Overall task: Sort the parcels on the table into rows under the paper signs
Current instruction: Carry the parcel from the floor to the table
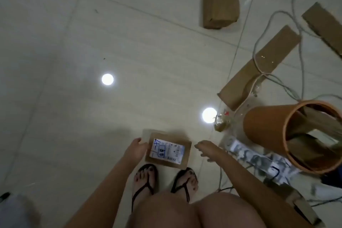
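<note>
- Knees [164, 209] are looming over sandalled feet [146, 177] behind the parcel [167, 151].
- Left hand [137, 147] is gripping its left edge.
- Right hand [205, 149] (fingers loosely spread) is hovering alongside.

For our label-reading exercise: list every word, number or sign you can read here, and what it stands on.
Shipping label on the flat parcel: blue handwriting, print and a barcode, all too blurred to read.
Grey-printed wrapper beside the orange bin: print unreadable.
No other text visible.

Reaching down with both bare arms. Angling the left hand [137, 149] inward, grip too blurred to judge. Letting the right hand [205, 149] hang loose, fingers relaxed, gripping nothing.
</note>
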